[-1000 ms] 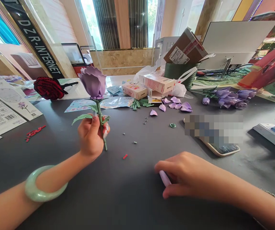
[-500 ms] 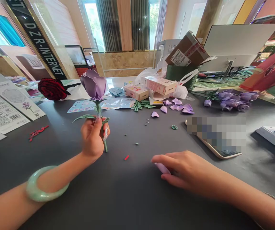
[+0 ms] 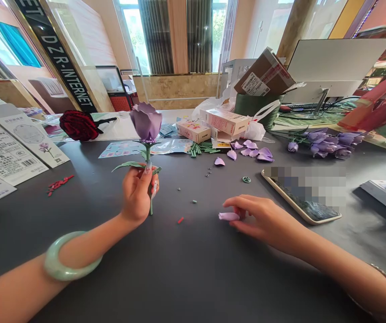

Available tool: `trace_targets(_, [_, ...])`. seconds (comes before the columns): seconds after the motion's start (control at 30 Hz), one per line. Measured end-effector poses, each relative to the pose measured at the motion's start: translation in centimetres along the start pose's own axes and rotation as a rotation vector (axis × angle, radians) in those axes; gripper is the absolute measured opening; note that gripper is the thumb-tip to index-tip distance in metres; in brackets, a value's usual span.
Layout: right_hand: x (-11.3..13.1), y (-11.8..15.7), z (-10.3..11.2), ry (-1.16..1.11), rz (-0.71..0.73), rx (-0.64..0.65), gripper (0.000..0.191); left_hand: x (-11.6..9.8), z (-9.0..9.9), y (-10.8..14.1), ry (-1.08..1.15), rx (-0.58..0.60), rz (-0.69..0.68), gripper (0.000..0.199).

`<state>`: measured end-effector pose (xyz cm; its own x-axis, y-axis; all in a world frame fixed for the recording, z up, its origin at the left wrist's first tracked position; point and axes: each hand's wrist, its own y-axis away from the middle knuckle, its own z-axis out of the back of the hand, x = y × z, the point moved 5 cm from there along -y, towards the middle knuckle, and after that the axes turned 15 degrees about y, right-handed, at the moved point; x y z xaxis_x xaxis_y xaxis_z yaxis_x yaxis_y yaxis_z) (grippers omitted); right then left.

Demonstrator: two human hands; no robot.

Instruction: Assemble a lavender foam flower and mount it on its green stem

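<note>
Two hands over the tabletop point(image 3: 78, 287). Left fingers point(image 3: 135, 185) wrap the green stem of an artificial purple flower point(image 3: 146, 122); right fingers point(image 3: 242, 202), now drawn back, curl at a lilac petal point(image 3: 228, 216), pinch unclear.

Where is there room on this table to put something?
The widest bare patch of dark tabletop is nearest you, below the left hand and right hand. A smaller one lies between the red pieces and the left hand. It's crowded at the back, around the boxes, purple petals and green stems.
</note>
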<state>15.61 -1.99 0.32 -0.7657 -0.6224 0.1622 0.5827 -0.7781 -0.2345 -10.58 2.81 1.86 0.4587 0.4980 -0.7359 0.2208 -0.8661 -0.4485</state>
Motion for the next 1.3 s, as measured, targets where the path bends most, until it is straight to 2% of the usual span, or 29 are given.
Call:
trace_targets(0.13, [-0.3, -0.2, 0.5, -0.021, -0.028, -0.054, 0.022, 0.4, 0.1, -0.2, -0.076, 0.033, 0.052, 0.033])
trace_targets(0.23, [-0.9, -0.3, 1.2, -0.013, -0.067, -0.094, 0.023, 0.5, 0.4, -0.6, -0.089, -0.007, 0.084, 0.028])
trace_targets(0.3, [-1.3, -0.4, 1.1, 0.018, -0.097, -0.048, 0.023, 0.5, 0.6, -0.8, -0.096, -0.042, 0.111, 0.023])
trace_targets(0.43, [-1.8, -0.5, -0.1, 0.102, -0.1, 0.145, 0.019, 0.8, 1.3, -1.2, -0.167, -0.126, 0.175, 0.015])
trace_targets(0.6, [-1.7, -0.5, -0.3, 0.079, -0.094, 0.182, 0.018, 0.7, 1.7, -1.5, -0.285, -0.142, 0.175, 0.019])
trace_targets(0.73, [-2.8, -1.2, 1.4, 0.084, -0.083, 0.127, 0.021, 0.9, 1.7, -1.7, -0.388, -0.084, 0.223, 0.021])
trace_targets(0.83, [-5.2, -2.2, 3.8, 0.151, -0.193, 0.0, 0.022, 1.3, 1.8, -1.7, -0.427, -0.041, 0.276, 0.023])
trace_targets(0.93, [-7.6, -3.4, 4.8, 0.256, -0.314, -0.011, 0.021, 1.9, 2.1, -1.7, -0.458, -0.003, 0.329, 0.024])
trace_targets(1.07, [-8.9, -4.4, 3.6, 0.332, -0.372, 0.038, 0.012, 2.3, 2.7, -2.1, -0.542, 0.04, 0.354, 0.027])
trace_targets(1.17, [-8.7, -4.4, 2.3, 0.343, -0.373, 0.068, 0.006, 2.1, 2.9, -2.4, -0.66, 0.071, 0.322, 0.026])
trace_targets(1.3, [-8.2, -4.1, 1.3, 0.369, -0.359, 0.106, 0.009, 1.5, 2.5, -2.4, -0.832, 0.133, 0.251, 0.023])
